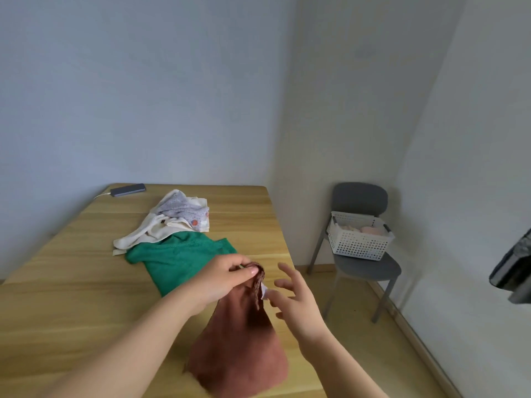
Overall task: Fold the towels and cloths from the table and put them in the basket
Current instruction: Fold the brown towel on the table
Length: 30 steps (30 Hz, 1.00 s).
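While our left grip (224,278) pinches brown towel (241,349) by top edge, near right edge of bench (71,297), our right grip (296,300) hovers beside it, fingers spread, holding nothing. Step, we judge: finding corners. Next: catch second corner, spread, fold. Basket (359,248) sits on chair (359,196).

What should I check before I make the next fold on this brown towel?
1. Left hand grips the brown towel at its top edge: ok.
2. Right hand holds a second corner: not ok; it is open, fingers spread beside the towel.
3. Towel spread flat: not ok; it hangs bunched from the pinch, lower end on the table.
4. Folding space: ok; bare tabletop lies to the left, though the green towel sits just behind.
5. Basket has room: cannot tell; it sits on the chair with cloths already inside.
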Each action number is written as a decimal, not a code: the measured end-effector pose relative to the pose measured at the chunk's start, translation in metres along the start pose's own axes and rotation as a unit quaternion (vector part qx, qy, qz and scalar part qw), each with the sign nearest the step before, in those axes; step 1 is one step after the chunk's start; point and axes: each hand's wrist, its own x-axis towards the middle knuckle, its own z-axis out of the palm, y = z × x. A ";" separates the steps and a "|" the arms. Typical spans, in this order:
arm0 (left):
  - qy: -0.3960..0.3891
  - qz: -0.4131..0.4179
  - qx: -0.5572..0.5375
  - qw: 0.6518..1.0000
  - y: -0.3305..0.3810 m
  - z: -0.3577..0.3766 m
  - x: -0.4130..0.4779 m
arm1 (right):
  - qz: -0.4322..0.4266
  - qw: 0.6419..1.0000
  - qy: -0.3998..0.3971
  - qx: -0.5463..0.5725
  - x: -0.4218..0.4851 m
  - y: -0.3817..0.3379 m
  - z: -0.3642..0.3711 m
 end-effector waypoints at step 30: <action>0.071 -0.035 0.165 0.983 -0.012 -0.010 -0.022 | 0.002 0.982 0.099 0.159 0.002 -0.034 -0.013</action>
